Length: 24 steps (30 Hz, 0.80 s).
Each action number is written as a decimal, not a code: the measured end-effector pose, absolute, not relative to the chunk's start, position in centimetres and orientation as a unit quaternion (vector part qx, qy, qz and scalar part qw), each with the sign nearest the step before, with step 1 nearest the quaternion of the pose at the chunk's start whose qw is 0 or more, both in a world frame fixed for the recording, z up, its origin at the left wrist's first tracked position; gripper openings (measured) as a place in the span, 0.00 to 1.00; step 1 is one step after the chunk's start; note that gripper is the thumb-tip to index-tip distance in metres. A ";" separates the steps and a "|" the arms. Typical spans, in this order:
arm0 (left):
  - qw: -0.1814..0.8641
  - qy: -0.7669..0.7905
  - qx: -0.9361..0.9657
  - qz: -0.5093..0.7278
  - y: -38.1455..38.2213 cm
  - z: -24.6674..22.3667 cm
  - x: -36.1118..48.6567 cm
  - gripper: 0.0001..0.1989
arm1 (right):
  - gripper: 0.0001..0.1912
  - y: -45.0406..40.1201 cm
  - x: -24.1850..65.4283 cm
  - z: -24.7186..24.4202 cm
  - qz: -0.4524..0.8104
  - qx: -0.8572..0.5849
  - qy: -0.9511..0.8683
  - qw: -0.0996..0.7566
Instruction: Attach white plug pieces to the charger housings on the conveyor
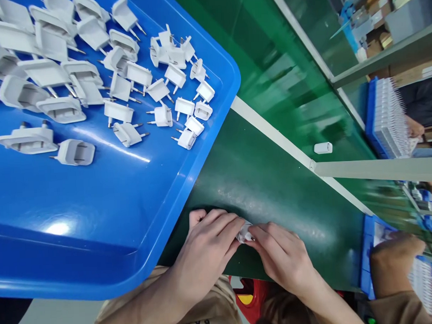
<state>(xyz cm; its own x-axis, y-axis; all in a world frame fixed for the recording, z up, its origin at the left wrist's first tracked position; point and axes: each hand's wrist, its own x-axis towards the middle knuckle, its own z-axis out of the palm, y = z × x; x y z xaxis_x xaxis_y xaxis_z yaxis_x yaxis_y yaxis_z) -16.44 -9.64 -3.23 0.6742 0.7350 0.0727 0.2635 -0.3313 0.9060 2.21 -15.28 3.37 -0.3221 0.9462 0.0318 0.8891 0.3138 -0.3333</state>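
Both hands meet around one small white plug housing (244, 233) just above the green table (238, 180). My left hand (214, 245) is closed, with thumb and fingers pinching its left side. On the other side my right hand (282, 254) grips the same piece with bent fingers. Most of the housing is hidden by fingertips; a bit of white shell shows, and what looks like a metal pin tip. To the left, a blue tray (106, 195) holds many loose white two-pin plug housings (123, 85), lying at all angles.
Beyond a pale metal strip (272, 131) lies a single white charger-like block (323, 148). A metal bar (377, 170) crosses at the right. A co-worker's arm (394, 264) reaches over another blue tray (366, 255). Further off, a blue tray (373, 117) holds rows of white pieces.
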 end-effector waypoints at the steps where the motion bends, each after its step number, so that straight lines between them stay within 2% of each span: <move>1: 0.481 0.321 0.778 0.246 -9.6 -3.2 -16.4 0.16 | 0.10 -15.3 2.2 3.3 0.127 -0.571 -0.803 0.109; 9: 0.485 0.322 0.776 0.244 -9.6 -3.0 -16.4 0.11 | 0.14 -17.0 2.1 1.1 0.065 -0.579 -0.801 0.135; 13: 0.471 0.319 0.782 0.253 -9.7 -3.2 -16.4 0.10 | 0.10 -17.0 2.4 0.6 0.069 -0.585 -0.793 0.157; 15: 0.457 0.327 0.785 0.263 -9.7 -3.2 -16.4 0.09 | 0.08 -16.7 2.6 0.7 0.104 -0.586 -0.791 0.141; 18: 0.441 0.332 0.788 0.272 -9.8 -3.0 -16.2 0.07 | 0.09 -16.7 2.4 0.9 0.137 -0.588 -0.789 0.115; 21: 0.425 0.322 0.800 0.276 -10.2 -2.9 -16.0 0.12 | 0.13 -17.1 2.0 1.3 0.121 -0.595 -0.787 0.105; 24: 0.401 0.305 0.814 0.288 -10.5 -3.6 -15.7 0.12 | 0.11 -16.5 3.7 2.3 0.098 -0.604 -0.787 0.081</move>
